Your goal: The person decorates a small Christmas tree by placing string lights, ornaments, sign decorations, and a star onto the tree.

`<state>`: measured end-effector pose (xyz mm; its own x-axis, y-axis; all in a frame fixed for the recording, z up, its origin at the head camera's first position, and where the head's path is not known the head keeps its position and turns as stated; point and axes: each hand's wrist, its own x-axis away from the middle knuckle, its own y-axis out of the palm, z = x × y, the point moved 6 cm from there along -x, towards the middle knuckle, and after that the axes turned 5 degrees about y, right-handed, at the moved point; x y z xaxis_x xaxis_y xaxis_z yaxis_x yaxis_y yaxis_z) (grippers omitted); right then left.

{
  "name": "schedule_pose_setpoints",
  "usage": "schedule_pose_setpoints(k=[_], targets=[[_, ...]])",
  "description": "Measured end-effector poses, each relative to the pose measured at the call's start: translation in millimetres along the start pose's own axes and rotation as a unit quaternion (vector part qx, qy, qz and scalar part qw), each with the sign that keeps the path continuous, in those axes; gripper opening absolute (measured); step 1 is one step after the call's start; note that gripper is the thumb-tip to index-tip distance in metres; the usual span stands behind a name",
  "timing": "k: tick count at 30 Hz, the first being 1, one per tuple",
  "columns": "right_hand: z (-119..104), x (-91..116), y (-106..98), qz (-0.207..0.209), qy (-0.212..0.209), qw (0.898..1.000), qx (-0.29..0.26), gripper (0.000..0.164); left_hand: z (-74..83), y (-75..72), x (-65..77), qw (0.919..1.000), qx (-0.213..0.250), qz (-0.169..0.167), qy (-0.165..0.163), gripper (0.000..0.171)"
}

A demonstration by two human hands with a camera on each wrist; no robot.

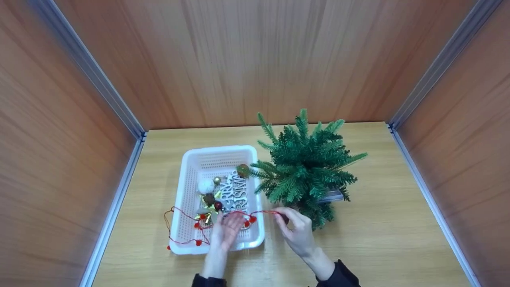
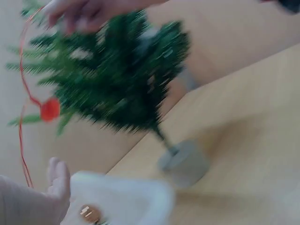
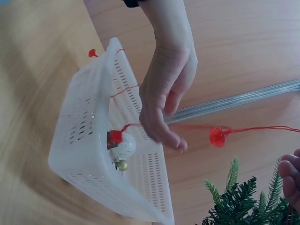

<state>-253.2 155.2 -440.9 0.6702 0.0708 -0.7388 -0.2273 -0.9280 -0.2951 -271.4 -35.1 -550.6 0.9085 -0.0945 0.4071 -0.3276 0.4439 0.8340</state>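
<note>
A red string garland with pom-poms (image 1: 253,219) runs taut between both hands in the head view. My right hand (image 1: 297,233) pinches one end of its cord beside the small green Christmas tree (image 1: 306,163). Palm up, my left hand (image 1: 228,231) lies under the cord with its fingers extended, over the near part of the white basket (image 1: 181,195). In the right wrist view the cord passes at the left hand's (image 3: 164,103) fingers, and a red pom-pom (image 3: 219,136) hangs between the hands. The garland's other stretch trails over the basket's left rim onto the table.
Inside the basket are silver lettering (image 1: 235,191), a white ball (image 1: 206,186), a dark red ball (image 1: 218,205) and other small ornaments. The tree stands on a round grey base (image 2: 183,164) right of the basket. Wood panels (image 1: 259,63) enclose the table on three sides.
</note>
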Motion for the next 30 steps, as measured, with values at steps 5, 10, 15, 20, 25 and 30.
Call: schedule_pose_setpoints(k=[5, 10, 15, 20, 25, 30], targets=[[1, 2, 1, -0.001, 0.002, 1.000, -0.004, 0.032, 54.9, -5.9, -2.6, 0.9879, 0.153, -0.001, 0.026, 0.039], [1, 3, 2, -0.009, -0.001, 1.000, 0.002, 0.026, 110.6, 7.0, 2.5, 0.9746, 0.204, 0.030, 0.087, 0.031], [2, 5, 10, -0.044, 0.006, 0.999, 0.007, 0.024, 150.0, 47.5, 11.9, 0.9824, 0.019, 0.064, 0.174, 0.018], [4, 8, 17, -0.080, 0.001, 0.996, 0.039, 0.023, 166.6, 100.6, 12.2, 0.9543, -0.167, 0.025, 0.247, 0.025], [3, 8, 20, -0.130, 0.015, 0.990, 0.060, 0.039, 177.3, 145.6, 6.9, 0.8744, -0.384, -0.006, 0.296, 0.028], [-21, -4, 2, -0.183, -0.002, 0.982, 0.048, 0.044, 182.5, 176.8, -6.0, 0.7950, -0.540, -0.029, 0.276, 0.032]])
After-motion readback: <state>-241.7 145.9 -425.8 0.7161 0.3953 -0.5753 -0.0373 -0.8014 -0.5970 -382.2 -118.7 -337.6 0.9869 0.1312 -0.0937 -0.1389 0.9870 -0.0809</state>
